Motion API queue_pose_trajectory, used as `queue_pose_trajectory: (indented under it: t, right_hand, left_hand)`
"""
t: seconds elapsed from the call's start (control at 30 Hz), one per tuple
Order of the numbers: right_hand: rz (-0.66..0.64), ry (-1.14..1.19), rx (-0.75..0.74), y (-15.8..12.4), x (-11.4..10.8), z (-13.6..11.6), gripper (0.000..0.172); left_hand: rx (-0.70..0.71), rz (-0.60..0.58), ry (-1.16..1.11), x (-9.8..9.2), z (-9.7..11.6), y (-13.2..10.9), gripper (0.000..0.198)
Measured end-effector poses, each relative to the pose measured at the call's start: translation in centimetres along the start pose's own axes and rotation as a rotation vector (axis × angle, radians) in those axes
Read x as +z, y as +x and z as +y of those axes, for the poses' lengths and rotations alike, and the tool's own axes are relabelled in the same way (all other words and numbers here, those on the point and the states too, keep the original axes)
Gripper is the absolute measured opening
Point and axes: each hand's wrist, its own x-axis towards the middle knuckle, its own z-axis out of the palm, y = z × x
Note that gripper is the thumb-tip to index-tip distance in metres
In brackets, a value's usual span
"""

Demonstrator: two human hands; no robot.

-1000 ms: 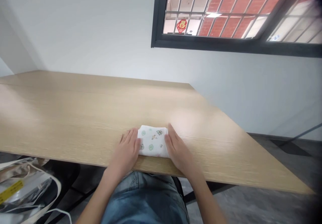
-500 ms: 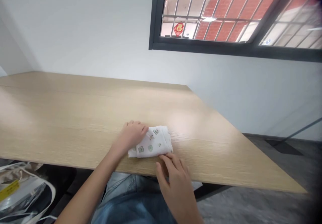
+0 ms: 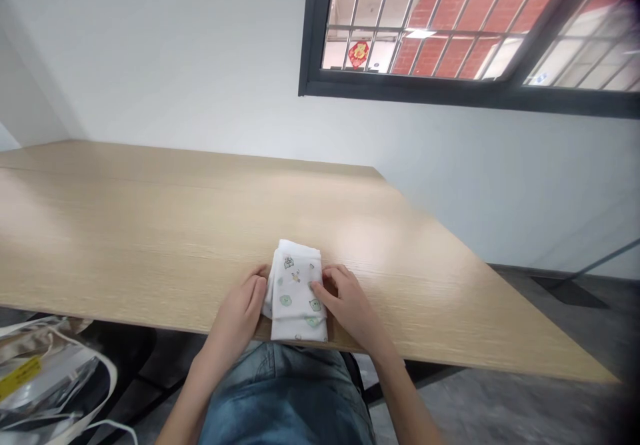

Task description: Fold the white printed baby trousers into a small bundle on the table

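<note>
A folded white cloth (image 3: 296,298) printed with small green and grey animal faces lies lengthwise near the front edge of the wooden table (image 3: 150,245). Its layers sit slightly askew, with a lower one showing at the left and top. My left hand (image 3: 241,308) is closed at the cloth's left edge, its fingertips partly hidden there. On the other side, my right hand (image 3: 353,305) has its thumb on top of the cloth and its curled fingers along the right edge.
A bag with white straps (image 3: 55,378) and clear packaging with a yellow label (image 3: 20,377) sit below the table's edge at left. Behind the table is a white wall (image 3: 175,65) with a dark-framed barred window (image 3: 415,85). The table's right edge slants toward the floor area.
The cloth has turned from lying crosswise to lengthwise. My left hand has come off its top to the left edge, and my right hand has moved up to its right edge.
</note>
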Motion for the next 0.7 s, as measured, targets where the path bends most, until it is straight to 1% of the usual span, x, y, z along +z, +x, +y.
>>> queue_pose_trajectory:
  t: [0.07, 0.13, 0.27, 0.33, 0.4, 0.47, 0.57, 0.63, 0.7]
  right_hand:
    - [0.004, -0.013, 0.002, -0.1, 0.1, -0.1, 0.012]
    - [0.014, -0.029, -0.005, -0.2, 0.2, -0.2, 0.011]
    - [0.033, -0.057, -0.022, -0.2, 0.4, -0.3, 0.011]
    - [0.041, -0.060, -0.030, -0.5, 0.1, -0.1, 0.013]
    - [0.048, -0.053, -0.038, -1.4, -0.6, 0.3, 0.017]
    - [0.046, -0.041, -0.028, -3.2, -1.9, 1.0, 0.021]
    - [0.069, -0.006, 0.056, -7.7, -3.9, 2.5, 0.027]
    - [0.160, 0.009, 0.172, -11.3, -4.9, 3.7, 0.025]
    - [0.302, -0.043, 0.285, -14.6, -5.4, 4.7, 0.023]
  left_hand:
    - [-0.010, 0.054, 0.037, -0.1, -0.5, 0.6, 0.032]
    - [0.007, 0.056, 0.094, 0.0, -0.9, 1.1, 0.028]
    - [0.042, -0.021, 0.149, 0.6, -0.9, 1.7, 0.028]
    - [0.061, -0.055, 0.148, 0.9, -0.4, 1.6, 0.028]
    - [0.086, -0.102, 0.140, 1.4, 0.5, 1.2, 0.028]
    - [0.120, -0.173, 0.099, 1.9, 1.8, 0.5, 0.027]
    - [0.165, -0.303, -0.087, 3.5, 4.5, -1.3, 0.026]
    - [0.203, -0.394, -0.270, 5.3, 6.1, -2.8, 0.026]
    - [0.259, -0.534, -0.386, 8.1, 7.0, -4.6, 0.027]
